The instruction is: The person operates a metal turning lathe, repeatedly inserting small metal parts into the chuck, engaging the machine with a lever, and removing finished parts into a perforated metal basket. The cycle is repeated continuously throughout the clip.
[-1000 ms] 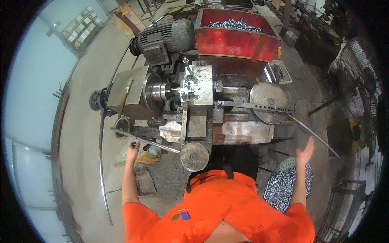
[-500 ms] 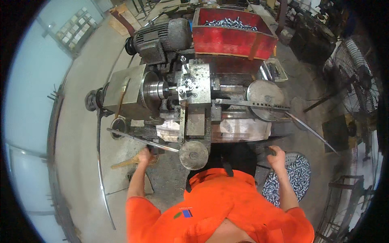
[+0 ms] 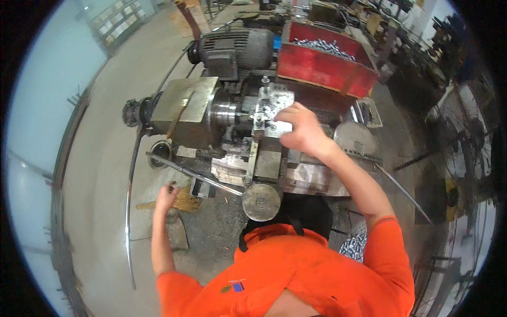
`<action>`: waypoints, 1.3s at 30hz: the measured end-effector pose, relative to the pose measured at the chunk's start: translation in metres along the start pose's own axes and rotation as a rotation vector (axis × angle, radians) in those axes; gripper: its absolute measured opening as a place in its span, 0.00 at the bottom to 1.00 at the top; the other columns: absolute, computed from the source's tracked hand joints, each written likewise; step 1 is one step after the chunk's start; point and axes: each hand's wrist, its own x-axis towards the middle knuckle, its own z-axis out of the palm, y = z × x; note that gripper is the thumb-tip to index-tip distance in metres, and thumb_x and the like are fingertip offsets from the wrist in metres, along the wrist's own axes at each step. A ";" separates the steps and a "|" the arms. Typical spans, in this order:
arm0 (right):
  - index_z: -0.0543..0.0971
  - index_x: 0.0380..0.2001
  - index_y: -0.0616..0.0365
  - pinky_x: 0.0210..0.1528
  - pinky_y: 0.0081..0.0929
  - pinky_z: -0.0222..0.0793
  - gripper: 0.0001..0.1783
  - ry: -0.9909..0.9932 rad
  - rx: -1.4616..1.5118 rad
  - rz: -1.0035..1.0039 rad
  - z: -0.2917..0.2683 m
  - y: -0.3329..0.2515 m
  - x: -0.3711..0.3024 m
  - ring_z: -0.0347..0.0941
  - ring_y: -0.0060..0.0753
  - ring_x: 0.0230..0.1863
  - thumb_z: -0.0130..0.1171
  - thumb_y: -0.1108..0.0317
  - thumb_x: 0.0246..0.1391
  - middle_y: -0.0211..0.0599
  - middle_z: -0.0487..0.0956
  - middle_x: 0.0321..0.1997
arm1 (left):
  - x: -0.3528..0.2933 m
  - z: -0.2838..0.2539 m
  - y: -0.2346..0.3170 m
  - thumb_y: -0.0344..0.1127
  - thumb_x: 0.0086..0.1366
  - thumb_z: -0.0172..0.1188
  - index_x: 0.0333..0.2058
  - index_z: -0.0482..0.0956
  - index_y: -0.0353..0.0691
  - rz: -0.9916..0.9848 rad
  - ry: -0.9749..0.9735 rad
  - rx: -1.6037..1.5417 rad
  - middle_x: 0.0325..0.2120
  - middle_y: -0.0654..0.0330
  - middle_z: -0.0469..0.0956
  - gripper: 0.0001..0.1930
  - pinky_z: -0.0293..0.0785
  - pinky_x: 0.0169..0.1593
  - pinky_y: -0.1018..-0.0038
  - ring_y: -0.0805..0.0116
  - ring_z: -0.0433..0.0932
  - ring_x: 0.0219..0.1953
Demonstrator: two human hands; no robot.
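My right hand point(image 3: 302, 128) reaches over the drilled metal block point(image 3: 282, 98) in the middle of the machine. Its fingers bend over the block's right side, and the thumb is apart from them; nothing shows in the gap. Left of the block sits the round steel chuck point(image 3: 224, 113), with a thin shaft between them. My left hand point(image 3: 167, 196) is low on the left, closed near a straw brush point(image 3: 188, 201). A small dark bit shows at its fingertips, too small to name. Between my hands a lever with a round disc point(image 3: 261, 202) sticks out toward me.
Behind the machine stand an electric motor point(image 3: 240, 50) and a red box point(image 3: 322, 71) of small metal parts. More shiny parts point(image 3: 353, 247) lie low by my right arm. A long rod point(image 3: 404, 195) juts right from a second disc point(image 3: 355, 138). A fan point(image 3: 465, 113) stands far right.
My right hand has risen from beside the pile of parts to the metal block. My left hand has shifted a little left. The whole view has turned slightly, moving the machine rightward.
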 end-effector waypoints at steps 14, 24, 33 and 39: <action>0.82 0.15 0.55 0.37 0.36 0.71 0.11 -0.182 -0.178 0.155 0.112 0.005 0.079 0.73 0.51 0.31 0.54 0.66 0.22 0.45 0.78 0.22 | -0.077 -0.136 -0.057 0.54 0.54 0.59 0.31 0.78 0.38 -0.465 0.402 0.578 0.25 0.47 0.78 0.21 0.73 0.36 0.56 0.47 0.78 0.31; 0.81 0.25 0.62 0.46 0.36 0.70 0.18 -0.459 -0.249 0.215 0.099 -0.008 0.093 0.74 0.47 0.41 0.59 0.62 0.27 0.49 0.79 0.32 | -0.081 -0.107 -0.022 0.51 0.51 0.59 0.30 0.78 0.37 -0.533 0.493 0.370 0.28 0.46 0.78 0.20 0.72 0.39 0.58 0.46 0.77 0.34; 0.81 0.22 0.61 0.45 0.36 0.70 0.15 -0.466 -0.271 0.235 0.098 -0.012 0.092 0.74 0.47 0.39 0.58 0.63 0.27 0.50 0.79 0.30 | -0.102 -0.097 0.026 0.46 0.48 0.58 0.31 0.78 0.39 -0.583 0.561 0.248 0.29 0.47 0.78 0.17 0.70 0.42 0.58 0.46 0.76 0.37; 0.79 0.15 0.62 0.39 0.39 0.72 0.12 -0.284 -0.248 0.129 0.111 0.005 0.083 0.74 0.55 0.32 0.55 0.66 0.23 0.56 0.76 0.23 | -0.098 -0.104 0.026 0.47 0.50 0.57 0.33 0.78 0.40 -0.617 0.547 0.193 0.29 0.46 0.78 0.17 0.71 0.40 0.56 0.44 0.77 0.36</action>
